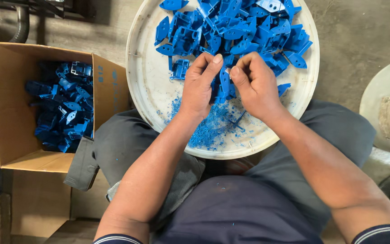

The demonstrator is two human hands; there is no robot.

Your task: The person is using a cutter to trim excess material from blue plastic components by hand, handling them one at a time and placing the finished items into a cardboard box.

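Blue plastic part (223, 83), pinched over the white tray (150, 86) between our left hand (199, 86) and right hand (256, 86), both closed on it, looks light, stiff, sharp-edged; we judge its thick body the best hold.

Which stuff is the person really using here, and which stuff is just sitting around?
In use:
- left hand and right hand, both pinching one blue plastic part
- white round tray holding the pile of blue parts
- blue shavings on the tray
- cardboard box with more blue parts

Just lying about:
- grey round lid at the right
- dark pipe at top left
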